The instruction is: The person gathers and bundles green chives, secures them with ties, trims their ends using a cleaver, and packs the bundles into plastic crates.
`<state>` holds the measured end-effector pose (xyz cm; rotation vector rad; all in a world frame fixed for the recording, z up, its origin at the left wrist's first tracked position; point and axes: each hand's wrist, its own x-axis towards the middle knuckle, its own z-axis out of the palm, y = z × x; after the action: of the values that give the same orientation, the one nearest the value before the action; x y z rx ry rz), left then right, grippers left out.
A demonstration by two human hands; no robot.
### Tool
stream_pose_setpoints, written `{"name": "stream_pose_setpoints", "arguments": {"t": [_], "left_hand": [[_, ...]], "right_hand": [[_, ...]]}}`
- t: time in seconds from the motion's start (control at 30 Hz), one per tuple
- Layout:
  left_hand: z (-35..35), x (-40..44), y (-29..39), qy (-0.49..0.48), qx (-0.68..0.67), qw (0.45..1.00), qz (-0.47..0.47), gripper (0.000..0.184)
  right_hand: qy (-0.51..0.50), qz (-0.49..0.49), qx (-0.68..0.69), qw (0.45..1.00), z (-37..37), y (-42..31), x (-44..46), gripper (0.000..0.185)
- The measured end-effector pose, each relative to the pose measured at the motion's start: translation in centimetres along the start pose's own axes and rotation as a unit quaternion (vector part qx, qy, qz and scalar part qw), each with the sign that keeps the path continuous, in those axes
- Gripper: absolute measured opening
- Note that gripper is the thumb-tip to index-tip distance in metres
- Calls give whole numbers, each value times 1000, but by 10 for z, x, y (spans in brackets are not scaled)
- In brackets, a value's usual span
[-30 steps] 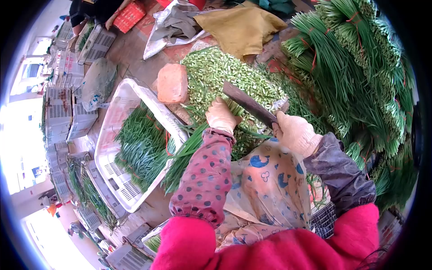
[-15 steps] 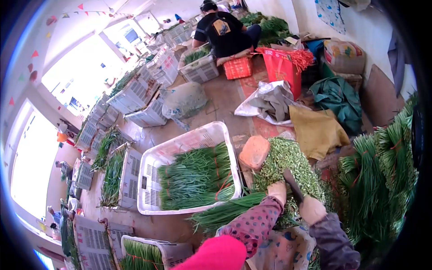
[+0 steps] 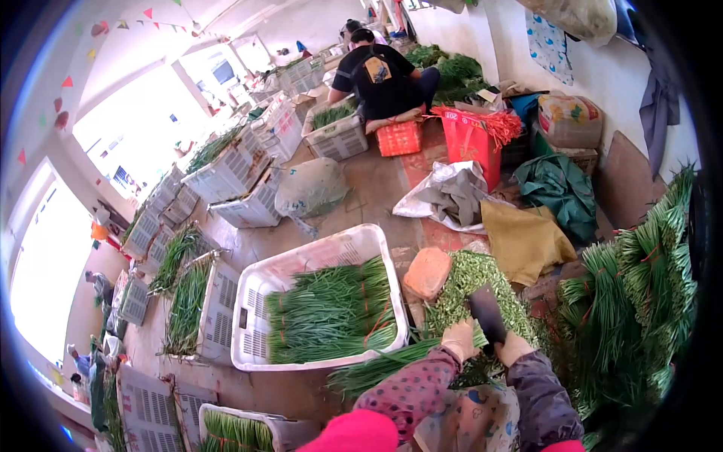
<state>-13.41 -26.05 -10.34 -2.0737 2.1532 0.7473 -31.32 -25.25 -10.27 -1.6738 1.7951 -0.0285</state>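
Here, the green stalks (image 3: 388, 366) are gripped by the curled fingers of the left hand (image 3: 458, 340); just beside, the knife (image 3: 487, 310) is held in the right hand (image 3: 515, 349), fingers wrapped around its near end. Beyond, chopped pieces (image 3: 471, 279) are heaped, flanked by an orange block (image 3: 427, 273), and a white crate (image 3: 256, 328) is packed with banded bundles (image 3: 324, 310).

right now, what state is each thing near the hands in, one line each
left hand: closed on the stalks
right hand: closed on the knife handle
broad-bladed knife: held, blade bare
bunch of green stalks: gripped near one end
cut stem pieces: loose, heaped
white plastic crate: open-topped, partly filled
stalk bundles in it: banded, lying flat
yellow-brown cloth: rumpled
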Motion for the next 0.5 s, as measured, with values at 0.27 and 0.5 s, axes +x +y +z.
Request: {"name": "stream_pose_setpoints", "arguments": {"t": [0.27, 0.5], "left_hand": [[-135, -113, 0, 205, -456, 824, 268, 92], [-213, -257, 9, 383, -223, 726, 526, 84]], "right_hand": [[-227, -56, 409, 882, 2, 0, -82, 40], [-369, -129, 698, 600, -9, -112, -185, 60]]}}
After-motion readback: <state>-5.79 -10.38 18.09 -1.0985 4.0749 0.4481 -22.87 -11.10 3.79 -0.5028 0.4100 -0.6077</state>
